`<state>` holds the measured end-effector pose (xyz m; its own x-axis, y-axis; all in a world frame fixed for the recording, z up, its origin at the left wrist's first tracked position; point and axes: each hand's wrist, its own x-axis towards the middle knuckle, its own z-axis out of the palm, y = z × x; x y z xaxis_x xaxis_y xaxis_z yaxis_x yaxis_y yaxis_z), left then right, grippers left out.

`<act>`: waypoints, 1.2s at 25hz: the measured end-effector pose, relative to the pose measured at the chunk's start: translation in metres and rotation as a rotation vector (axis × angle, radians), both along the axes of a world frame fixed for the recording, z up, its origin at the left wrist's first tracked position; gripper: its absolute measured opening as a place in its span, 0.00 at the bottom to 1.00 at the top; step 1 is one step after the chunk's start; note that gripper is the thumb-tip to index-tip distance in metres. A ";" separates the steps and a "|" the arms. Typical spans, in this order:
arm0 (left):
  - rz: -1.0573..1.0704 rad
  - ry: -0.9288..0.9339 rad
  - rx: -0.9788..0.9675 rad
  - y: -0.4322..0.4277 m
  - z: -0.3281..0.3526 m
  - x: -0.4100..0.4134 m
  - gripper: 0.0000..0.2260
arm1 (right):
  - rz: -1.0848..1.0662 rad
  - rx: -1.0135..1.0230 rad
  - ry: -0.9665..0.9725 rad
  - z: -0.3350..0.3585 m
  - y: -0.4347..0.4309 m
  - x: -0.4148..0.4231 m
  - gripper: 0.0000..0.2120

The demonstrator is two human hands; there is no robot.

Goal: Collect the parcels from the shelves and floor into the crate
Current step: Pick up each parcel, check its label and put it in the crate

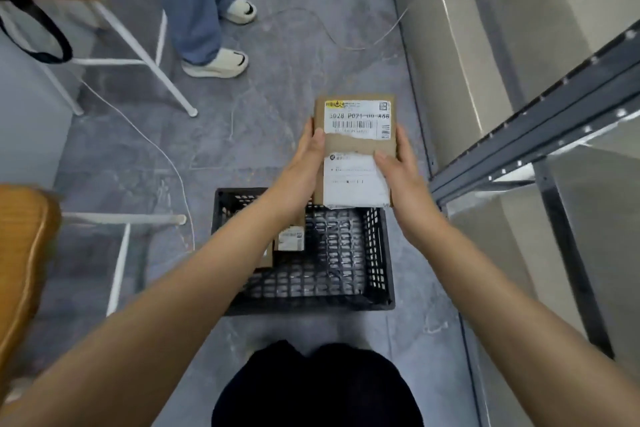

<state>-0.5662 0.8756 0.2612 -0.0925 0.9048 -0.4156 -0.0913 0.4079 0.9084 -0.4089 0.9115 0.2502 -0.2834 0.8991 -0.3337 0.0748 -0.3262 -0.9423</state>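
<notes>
I hold a flat brown cardboard parcel (360, 146) with white shipping labels in both hands, above the far edge of the crate. My left hand (304, 163) grips its left side and my right hand (401, 170) grips its right side. Below it on the grey floor sits a black perforated plastic crate (381, 253). Inside the crate lies a small white-labelled parcel (290, 238), with another brown parcel (265, 260) partly hidden under my left forearm.
A dark metal shelf frame (540, 135) runs along the right. Two white-legged stools with wooden seats (20, 253) stand at the left. Another person's legs and white shoes (216, 62) are ahead. A thin white cable (173, 163) crosses the floor.
</notes>
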 end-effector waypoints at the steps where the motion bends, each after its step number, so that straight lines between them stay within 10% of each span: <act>1: -0.013 -0.002 -0.036 0.002 -0.051 -0.003 0.26 | 0.007 -0.032 -0.027 -0.049 0.003 -0.001 0.29; 5: -0.037 0.027 -0.260 -0.006 -0.248 -0.011 0.39 | 0.059 -0.195 -0.126 -0.234 -0.005 -0.006 0.31; 12: 0.010 0.228 -0.318 -0.021 -0.398 -0.006 0.19 | 0.033 -0.369 -0.193 -0.423 -0.020 -0.009 0.26; 30: -0.040 0.326 -0.277 -0.014 -0.362 0.005 0.26 | -0.057 -0.384 -0.339 -0.363 -0.010 -0.024 0.25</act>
<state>-0.5612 0.8614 -0.1010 -0.2263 0.7685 -0.5985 0.2035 0.6382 0.7425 -0.4329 0.9011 -0.1123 -0.0565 0.7046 -0.7073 0.3276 -0.6561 -0.6798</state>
